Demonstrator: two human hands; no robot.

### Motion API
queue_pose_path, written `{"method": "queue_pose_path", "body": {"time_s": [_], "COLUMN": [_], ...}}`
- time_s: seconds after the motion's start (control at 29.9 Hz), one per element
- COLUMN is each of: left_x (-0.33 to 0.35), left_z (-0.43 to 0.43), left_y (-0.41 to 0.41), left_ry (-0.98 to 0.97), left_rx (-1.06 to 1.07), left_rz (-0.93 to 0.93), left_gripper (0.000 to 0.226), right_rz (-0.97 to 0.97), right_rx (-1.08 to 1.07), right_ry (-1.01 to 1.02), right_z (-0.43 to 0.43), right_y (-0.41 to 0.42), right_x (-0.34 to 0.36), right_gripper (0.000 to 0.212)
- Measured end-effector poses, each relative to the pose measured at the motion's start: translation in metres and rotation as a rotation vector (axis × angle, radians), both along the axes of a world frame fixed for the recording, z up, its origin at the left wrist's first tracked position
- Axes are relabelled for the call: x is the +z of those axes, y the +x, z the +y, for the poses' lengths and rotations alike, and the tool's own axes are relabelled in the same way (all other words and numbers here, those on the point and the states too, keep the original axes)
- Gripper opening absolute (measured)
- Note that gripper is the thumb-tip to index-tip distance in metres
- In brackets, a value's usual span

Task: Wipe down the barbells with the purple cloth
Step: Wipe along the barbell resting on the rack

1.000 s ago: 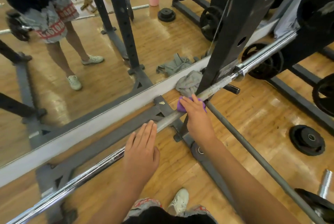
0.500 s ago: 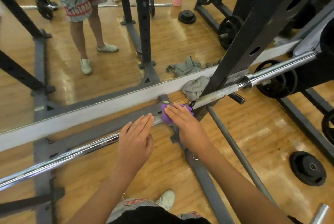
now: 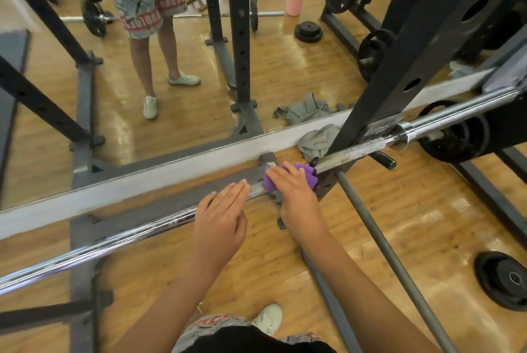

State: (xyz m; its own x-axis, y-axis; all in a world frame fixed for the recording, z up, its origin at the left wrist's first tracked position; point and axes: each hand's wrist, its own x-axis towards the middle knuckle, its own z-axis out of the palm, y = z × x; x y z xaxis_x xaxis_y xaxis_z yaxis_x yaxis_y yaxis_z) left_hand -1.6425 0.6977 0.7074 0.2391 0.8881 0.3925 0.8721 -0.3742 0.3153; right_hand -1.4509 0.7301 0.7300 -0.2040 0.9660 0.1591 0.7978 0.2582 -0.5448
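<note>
A long chrome barbell [image 3: 114, 241] runs from lower left to upper right across a black rack. My right hand [image 3: 296, 193] presses a purple cloth [image 3: 306, 175] around the bar just left of the rack upright [image 3: 405, 81]. My left hand [image 3: 221, 218] lies flat on the bar a little to the left, fingers together and extended, holding nothing. Right of the upright the bar's sleeve [image 3: 462, 113] carries on past black plates [image 3: 453, 138].
A wall mirror [image 3: 171, 67] stands ahead, showing my reflection. A grey rag [image 3: 319, 138] lies at its base. A grey bar [image 3: 393, 261] lies on the wooden floor to the right, and beside it a black plate [image 3: 504, 281]. My shoe [image 3: 268, 318] is below.
My right hand slid the purple cloth leftward along the bar, away from the upright, then held near it. The left hand stayed flat on the bar. The view shifted.
</note>
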Motion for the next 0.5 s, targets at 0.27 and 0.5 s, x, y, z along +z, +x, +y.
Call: {"method": "queue_pose_path", "body": {"time_s": [0.27, 0.5], "left_x": [0.001, 0.000], "left_z": [-0.001, -0.001], "left_y": [-0.004, -0.006], "left_ry": [-0.022, -0.023], "left_rx": [-0.043, -0.049], "left_rz": [0.027, 0.029], "left_gripper": [0.052, 0.054], "right_rz": [-0.055, 0.018], "right_rx": [0.060, -0.124], "right_ry": [-0.015, -0.015], "right_z": [0.010, -0.008], "right_y": [0.053, -0.006], "right_x": [0.002, 0.001], "right_gripper": [0.086, 0.081]}}
